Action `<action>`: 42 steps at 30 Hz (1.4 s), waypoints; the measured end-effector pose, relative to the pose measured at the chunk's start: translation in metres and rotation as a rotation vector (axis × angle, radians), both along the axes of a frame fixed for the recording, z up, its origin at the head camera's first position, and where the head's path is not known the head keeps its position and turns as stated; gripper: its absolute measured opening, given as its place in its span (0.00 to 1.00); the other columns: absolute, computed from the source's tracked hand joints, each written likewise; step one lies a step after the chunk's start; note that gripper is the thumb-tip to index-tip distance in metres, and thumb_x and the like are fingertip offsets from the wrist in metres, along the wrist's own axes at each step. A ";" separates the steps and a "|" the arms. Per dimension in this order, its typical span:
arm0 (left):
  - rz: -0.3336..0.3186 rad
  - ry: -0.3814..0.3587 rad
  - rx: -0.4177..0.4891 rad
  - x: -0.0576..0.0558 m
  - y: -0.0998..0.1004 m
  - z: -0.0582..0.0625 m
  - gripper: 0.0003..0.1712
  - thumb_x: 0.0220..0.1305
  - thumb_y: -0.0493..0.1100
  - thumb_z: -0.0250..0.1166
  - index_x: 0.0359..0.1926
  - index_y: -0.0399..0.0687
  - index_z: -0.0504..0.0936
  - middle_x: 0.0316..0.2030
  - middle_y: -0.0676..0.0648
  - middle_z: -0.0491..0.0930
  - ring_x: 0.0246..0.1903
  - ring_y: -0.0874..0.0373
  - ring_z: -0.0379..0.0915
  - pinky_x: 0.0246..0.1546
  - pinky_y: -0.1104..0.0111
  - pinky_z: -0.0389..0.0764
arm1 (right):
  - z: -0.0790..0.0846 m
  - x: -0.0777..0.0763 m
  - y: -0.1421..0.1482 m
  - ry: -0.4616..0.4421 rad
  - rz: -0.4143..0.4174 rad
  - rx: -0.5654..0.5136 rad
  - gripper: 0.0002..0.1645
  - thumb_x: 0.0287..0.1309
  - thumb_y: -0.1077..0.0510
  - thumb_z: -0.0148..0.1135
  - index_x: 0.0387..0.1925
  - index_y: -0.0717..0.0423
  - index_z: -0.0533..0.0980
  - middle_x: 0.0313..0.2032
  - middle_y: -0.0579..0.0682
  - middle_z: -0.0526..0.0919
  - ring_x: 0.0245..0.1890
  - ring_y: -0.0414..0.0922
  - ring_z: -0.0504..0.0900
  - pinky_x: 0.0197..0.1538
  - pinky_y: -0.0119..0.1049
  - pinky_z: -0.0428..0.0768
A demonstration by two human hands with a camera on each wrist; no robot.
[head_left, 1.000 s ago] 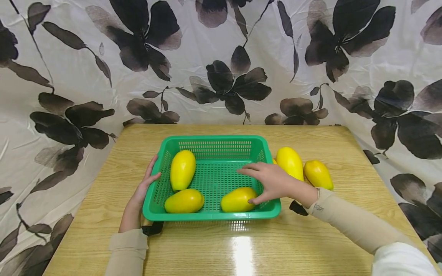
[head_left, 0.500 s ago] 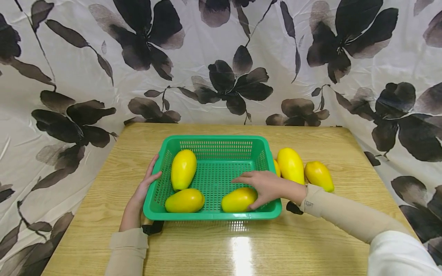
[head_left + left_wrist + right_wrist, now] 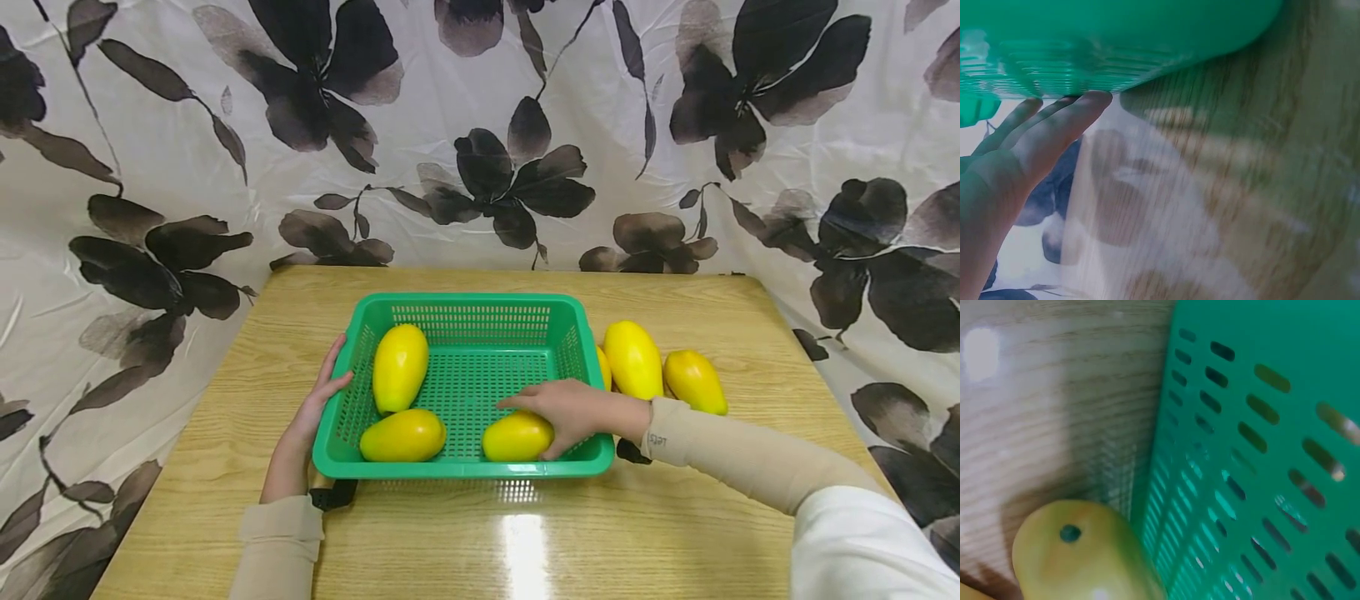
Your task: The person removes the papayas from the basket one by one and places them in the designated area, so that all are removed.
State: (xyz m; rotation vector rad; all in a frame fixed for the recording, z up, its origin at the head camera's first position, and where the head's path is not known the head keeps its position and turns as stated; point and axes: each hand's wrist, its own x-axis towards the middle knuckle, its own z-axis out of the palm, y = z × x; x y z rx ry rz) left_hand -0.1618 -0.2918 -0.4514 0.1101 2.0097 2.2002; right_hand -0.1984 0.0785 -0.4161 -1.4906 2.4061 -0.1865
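A green plastic basket (image 3: 465,469) with slotted walls stands on the table, with several yellow mangoes inside. My right hand (image 3: 573,410) reaches over the basket's right wall and grips the front-right mango (image 3: 514,438), thumb on the near side and fingers across its far side. At the left wall, my left hand (image 3: 309,414) rests against the basket, its straight fingers (image 3: 1063,125) on the outside and its thumb at the rim. One mango (image 3: 401,367) lies lengthwise at the basket's left, and another mango (image 3: 403,436) lies crosswise in front of it.
To the right of the basket, a large mango (image 3: 632,360) and a smaller mango (image 3: 693,382) lie on the wooden table (image 3: 420,542). Another mango (image 3: 603,368) is partly hidden by the basket's right wall. A floral cloth (image 3: 495,100) hangs behind the table.
My right hand has moved left and down from above the front-right mango, and its fingers have closed around it. The left hand stays at the basket's left wall.
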 end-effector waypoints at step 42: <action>-0.019 -0.011 -0.065 0.004 0.000 0.000 0.36 0.72 0.43 0.39 0.71 0.61 0.29 0.70 0.49 0.24 0.66 0.42 0.35 0.48 0.74 0.66 | 0.010 0.006 0.006 -0.072 -0.103 -0.140 0.54 0.33 0.45 0.76 0.64 0.50 0.61 0.56 0.57 0.69 0.51 0.51 0.72 0.49 0.47 0.73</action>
